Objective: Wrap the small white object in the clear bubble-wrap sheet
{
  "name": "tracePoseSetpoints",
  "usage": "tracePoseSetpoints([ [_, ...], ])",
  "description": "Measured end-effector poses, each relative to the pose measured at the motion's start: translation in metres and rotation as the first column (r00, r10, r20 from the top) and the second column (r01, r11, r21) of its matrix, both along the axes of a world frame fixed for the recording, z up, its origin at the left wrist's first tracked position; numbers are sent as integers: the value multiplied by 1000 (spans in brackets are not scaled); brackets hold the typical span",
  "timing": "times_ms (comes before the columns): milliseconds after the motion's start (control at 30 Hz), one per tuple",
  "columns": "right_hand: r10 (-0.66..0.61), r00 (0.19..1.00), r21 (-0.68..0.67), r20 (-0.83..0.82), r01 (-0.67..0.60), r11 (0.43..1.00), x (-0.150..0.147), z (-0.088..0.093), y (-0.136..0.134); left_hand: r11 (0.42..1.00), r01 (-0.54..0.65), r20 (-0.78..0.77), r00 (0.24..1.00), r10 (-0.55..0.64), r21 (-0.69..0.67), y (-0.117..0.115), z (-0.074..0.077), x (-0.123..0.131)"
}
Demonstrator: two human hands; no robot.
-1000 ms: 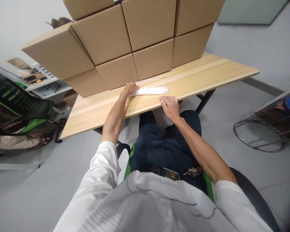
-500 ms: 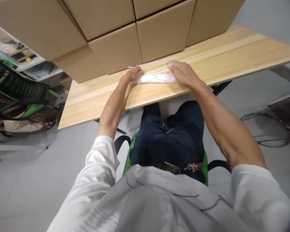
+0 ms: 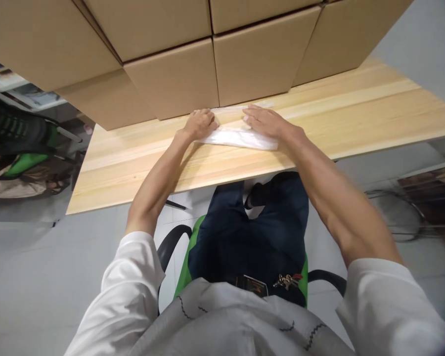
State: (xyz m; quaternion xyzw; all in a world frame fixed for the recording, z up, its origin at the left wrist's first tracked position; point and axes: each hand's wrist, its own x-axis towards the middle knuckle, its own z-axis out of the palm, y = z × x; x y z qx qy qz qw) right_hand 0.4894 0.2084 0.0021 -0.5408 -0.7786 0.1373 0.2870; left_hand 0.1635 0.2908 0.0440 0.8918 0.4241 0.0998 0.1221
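A long, flat white packet [image 3: 241,138] lies on the pale wooden table [image 3: 215,158], just in front of the stacked cardboard boxes [image 3: 193,49]. My left hand [image 3: 199,123] rests curled on the packet's left end, fingers pressed down on it. My right hand [image 3: 265,122] lies flat over its right half, fingers stretched out towards the left hand. A second thin clear strip [image 3: 232,108] shows behind the hands, against the foot of the boxes.
The boxes form a wall along the table's far side. A green and black chair [image 3: 18,143] stands at the left. A metal-framed stool [image 3: 408,212] sits on the grey floor at the right. I am seated on a green chair.
My right hand rose from the table's near edge onto the packet, then slid left along it. The packet now lies slightly slanted. The left hand stayed on its left end.
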Motion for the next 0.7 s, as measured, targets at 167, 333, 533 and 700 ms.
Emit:
tracePoseSetpoints([
  [167, 9, 991, -44, 130, -3, 999, 11, -10, 14, 999, 17, 34, 999, -16, -27, -4, -2, -15],
  [333, -68, 979, -121, 193, 92, 988, 2, 6, 3, 999, 29, 26, 999, -28, -32, -6, 0, -25],
  [533, -111, 964, -145, 242, 149, 978, -5, 20, -2, 997, 72, -39, 997, -73, -24, -6, 6, -31],
  [700, -125, 968, -114, 217, 152, 982, 2, 15, 7, 998, 49, -12, 999, -49, -41, -8, 5, -33],
])
